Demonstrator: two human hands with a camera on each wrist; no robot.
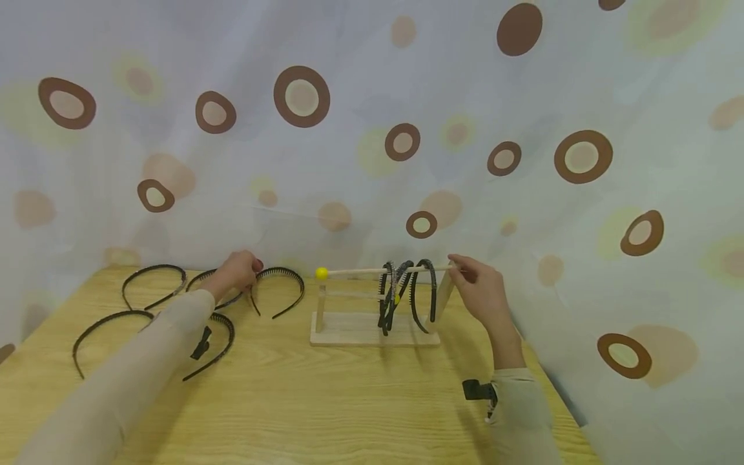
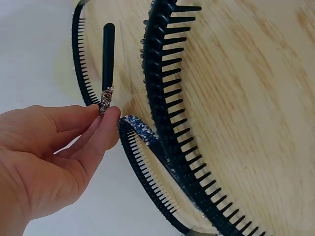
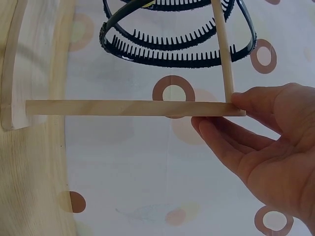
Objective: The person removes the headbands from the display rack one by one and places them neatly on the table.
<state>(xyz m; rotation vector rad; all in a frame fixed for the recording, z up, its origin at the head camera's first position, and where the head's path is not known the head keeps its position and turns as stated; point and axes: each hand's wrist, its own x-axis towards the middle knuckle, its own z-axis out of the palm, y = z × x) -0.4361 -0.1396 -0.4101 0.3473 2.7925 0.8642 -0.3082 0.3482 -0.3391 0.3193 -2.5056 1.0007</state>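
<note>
My left hand (image 1: 235,276) is at the back left of the table, among black toothed headbands. In the left wrist view its thumb and fingers pinch one headband (image 2: 108,59) at a glittery copper stretch near its plain black end. A blue-glitter headband (image 2: 140,130) lies close beside the fingertips. On the right, my right hand (image 1: 481,290) grips the top of the upright post (image 3: 123,108) of a wooden rack, thumb by the end of the rod (image 3: 224,54). Several headbands (image 1: 423,297) hang from the rack's upper rod, towards its right end.
The rack's flat base (image 1: 372,336) stands on the wooden table (image 1: 325,400). A yellow ball (image 1: 321,274) caps the upper rod's left end. More headbands (image 1: 154,268) lie at the left, some under my left forearm. A spotted curtain (image 1: 360,181) rises behind and to the right.
</note>
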